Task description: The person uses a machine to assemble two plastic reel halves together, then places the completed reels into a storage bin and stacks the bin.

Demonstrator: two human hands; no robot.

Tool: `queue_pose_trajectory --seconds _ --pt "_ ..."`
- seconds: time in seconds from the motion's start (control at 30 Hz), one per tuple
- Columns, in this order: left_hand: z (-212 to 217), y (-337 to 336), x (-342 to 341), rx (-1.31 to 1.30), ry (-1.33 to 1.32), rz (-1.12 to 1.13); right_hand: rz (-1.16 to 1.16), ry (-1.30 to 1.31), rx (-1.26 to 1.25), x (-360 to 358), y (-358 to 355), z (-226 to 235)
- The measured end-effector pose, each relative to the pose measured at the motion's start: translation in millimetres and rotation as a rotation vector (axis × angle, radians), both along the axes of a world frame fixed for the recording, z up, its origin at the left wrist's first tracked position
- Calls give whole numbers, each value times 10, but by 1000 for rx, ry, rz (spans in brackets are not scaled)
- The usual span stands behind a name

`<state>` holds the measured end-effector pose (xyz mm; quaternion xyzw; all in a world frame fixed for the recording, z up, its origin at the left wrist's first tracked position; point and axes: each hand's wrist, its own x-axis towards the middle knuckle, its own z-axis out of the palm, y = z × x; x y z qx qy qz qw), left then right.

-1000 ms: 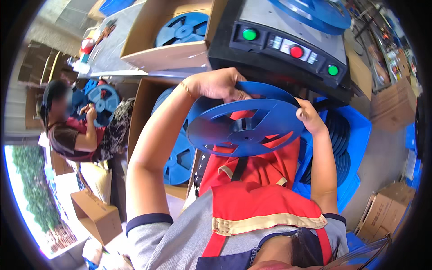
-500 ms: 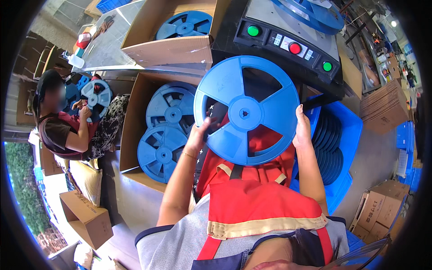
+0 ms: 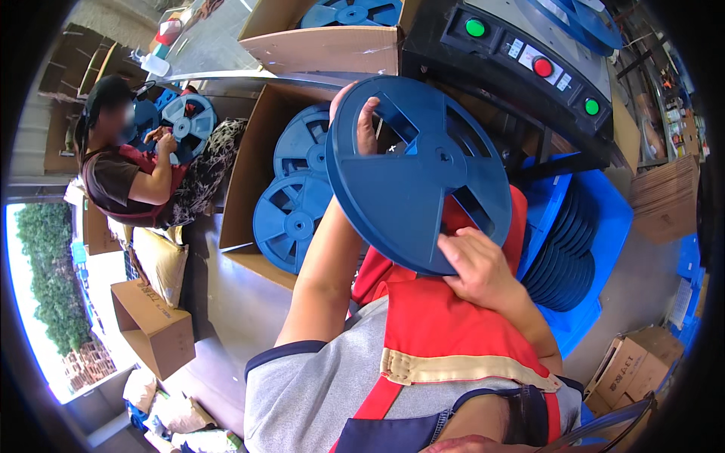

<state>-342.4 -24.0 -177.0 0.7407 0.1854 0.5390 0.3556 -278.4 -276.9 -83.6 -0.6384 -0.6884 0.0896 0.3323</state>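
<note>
A large blue plastic reel (image 3: 393, 177) with cut-out windows is held up in front of my red apron, tilted. My left hand (image 3: 365, 127) grips its upper left side, the fingers showing through a window and the rest partly hidden behind the disc. Lower down on the right, my right hand (image 3: 477, 266) is closed on the reel's bottom rim. Just left of the reel, more blue reels (image 3: 297, 225) lie in an open cardboard box (image 3: 245, 189).
Right of me, a blue bin (image 3: 610, 234) holds several dark discs (image 3: 563, 279). Ahead stands a machine with a button panel (image 3: 529, 60). Another cardboard box (image 3: 321, 51) with reels sits at the back. At left, a co-worker (image 3: 143, 162) handles a lighter blue reel (image 3: 189, 124).
The reel has turned and tilted in my hands. My left hand went up to its upper left side, and my right hand came down to the bottom rim. The view has shifted.
</note>
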Motion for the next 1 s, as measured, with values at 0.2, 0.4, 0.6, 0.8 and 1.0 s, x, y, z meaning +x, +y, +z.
queue_pose_trajectory --seconds 0.2,0.4,0.6,0.8,1.0 --pt "215 -169 270 -468 157 -192 -318 -6 178 204 -404 21" --pt "-496 -432 -264 -820 324 -332 -1242 504 422 628 -2066 106" --pt "-932 -614 -663 -879 448 -111 -1905 -365 98 785 -3236 -327" --pt "-967 -684 -378 -772 582 -205 -1231 -988 -148 897 -3492 -375" --pt "-839 -1016 169 -699 731 -451 -911 -1102 -60 1169 -3450 -129"
